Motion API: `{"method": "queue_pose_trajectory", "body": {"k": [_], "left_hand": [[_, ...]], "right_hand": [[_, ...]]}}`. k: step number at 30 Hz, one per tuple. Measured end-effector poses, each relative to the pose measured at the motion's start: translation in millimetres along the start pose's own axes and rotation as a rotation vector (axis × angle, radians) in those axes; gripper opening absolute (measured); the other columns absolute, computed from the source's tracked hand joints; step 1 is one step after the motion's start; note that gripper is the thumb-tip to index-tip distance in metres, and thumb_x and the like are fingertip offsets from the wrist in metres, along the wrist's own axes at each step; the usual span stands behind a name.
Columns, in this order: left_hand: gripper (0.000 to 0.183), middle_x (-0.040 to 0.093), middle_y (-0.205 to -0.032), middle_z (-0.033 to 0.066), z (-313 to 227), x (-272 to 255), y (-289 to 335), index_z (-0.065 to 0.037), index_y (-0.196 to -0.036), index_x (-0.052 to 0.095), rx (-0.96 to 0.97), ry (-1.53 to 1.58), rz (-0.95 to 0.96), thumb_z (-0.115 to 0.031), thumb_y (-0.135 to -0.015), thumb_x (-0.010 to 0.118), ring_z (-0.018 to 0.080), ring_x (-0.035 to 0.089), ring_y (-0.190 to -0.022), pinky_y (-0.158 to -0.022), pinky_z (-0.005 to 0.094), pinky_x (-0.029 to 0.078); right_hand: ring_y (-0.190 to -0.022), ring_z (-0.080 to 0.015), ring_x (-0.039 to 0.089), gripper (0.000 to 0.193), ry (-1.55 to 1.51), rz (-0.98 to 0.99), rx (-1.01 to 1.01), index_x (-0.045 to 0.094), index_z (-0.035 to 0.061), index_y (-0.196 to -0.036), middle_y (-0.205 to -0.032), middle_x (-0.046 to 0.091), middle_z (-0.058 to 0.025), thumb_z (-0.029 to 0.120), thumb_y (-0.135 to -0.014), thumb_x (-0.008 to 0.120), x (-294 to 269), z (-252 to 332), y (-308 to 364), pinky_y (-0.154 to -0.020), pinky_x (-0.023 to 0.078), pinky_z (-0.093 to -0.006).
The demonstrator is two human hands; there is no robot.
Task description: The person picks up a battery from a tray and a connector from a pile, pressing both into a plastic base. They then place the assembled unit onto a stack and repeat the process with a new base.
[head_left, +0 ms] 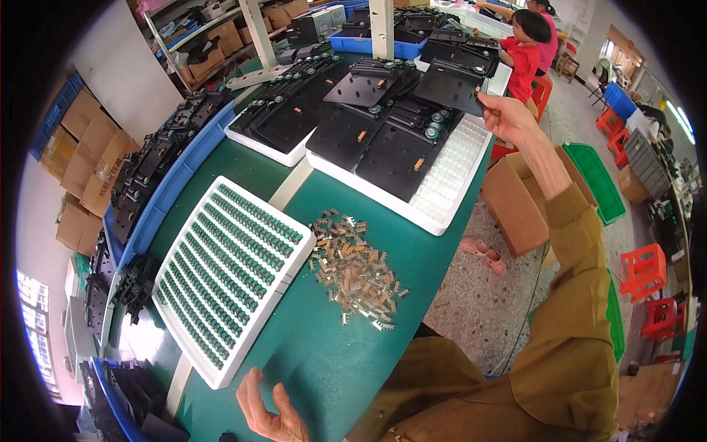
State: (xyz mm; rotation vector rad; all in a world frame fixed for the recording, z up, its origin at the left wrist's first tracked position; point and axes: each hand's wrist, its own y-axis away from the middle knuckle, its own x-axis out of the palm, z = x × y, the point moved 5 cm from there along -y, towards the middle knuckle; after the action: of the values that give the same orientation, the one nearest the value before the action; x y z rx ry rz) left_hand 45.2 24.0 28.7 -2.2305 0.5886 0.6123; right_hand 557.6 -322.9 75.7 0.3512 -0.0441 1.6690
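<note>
My right hand (508, 118) reaches far to the right, thumb and fingers pinched on the near edge of a flat black plastic panel (445, 87). The panel is over a white foam tray (366, 194) holding several similar black panels with small orange-brown parts on them. Low in the picture my left hand (269, 412) is empty, its fingers apart, above the green table (324, 368). Closest to it stands a white tray (259, 321) with rows of small dark green round parts. A heap of small metal-and-brown slide-switch-like components (353, 265) lies beside that tray.
A blue bin (173, 173) with black parts lines the table's left side. Another white tray (276, 153) of panels stands farther back. Off the right edge are a cardboard box (515, 202), a green crate (595, 184) and red stools. A person in red (521, 66) sits at the far end.
</note>
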Motion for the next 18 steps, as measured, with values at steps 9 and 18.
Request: {"method": "queue_pose_trajectory", "body": {"k": [9, 18], "left_hand": [[0.040, 0.063, -0.104, 0.0125, 1.0, 3.5, -3.4, 0.004, -0.122, 0.063, -0.038, -0.021, 0.034, -0.019, -0.090, 0.070, 0.0227, 0.060, -0.094, -0.084, 0.0343, 0.048], [0.039, 0.063, -0.102, 0.0126, -1.4, 6.6, -4.1, 0.005, -0.122, 0.062, -0.051, -0.004, 0.056, -0.015, -0.090, 0.069, 0.0228, 0.061, -0.093, -0.083, 0.0341, 0.048]], "right_hand": [[-0.057, -0.0080, 0.057, 0.014, -0.019, -0.126, 0.139, 0.065, 0.0079, -0.081, -0.068, 0.061, -0.0005, 0.014, -0.089, 0.075, -10.4, -23.1, -65.0, -0.047, 0.046, -0.0172], [-0.057, -0.0089, 0.057, 0.013, 0.006, -0.181, 0.152, 0.066, 0.0073, -0.081, -0.069, 0.061, -0.0006, 0.014, -0.089, 0.074, -3.7, -32.2, -69.4, -0.047, 0.045, -0.0184]]}}
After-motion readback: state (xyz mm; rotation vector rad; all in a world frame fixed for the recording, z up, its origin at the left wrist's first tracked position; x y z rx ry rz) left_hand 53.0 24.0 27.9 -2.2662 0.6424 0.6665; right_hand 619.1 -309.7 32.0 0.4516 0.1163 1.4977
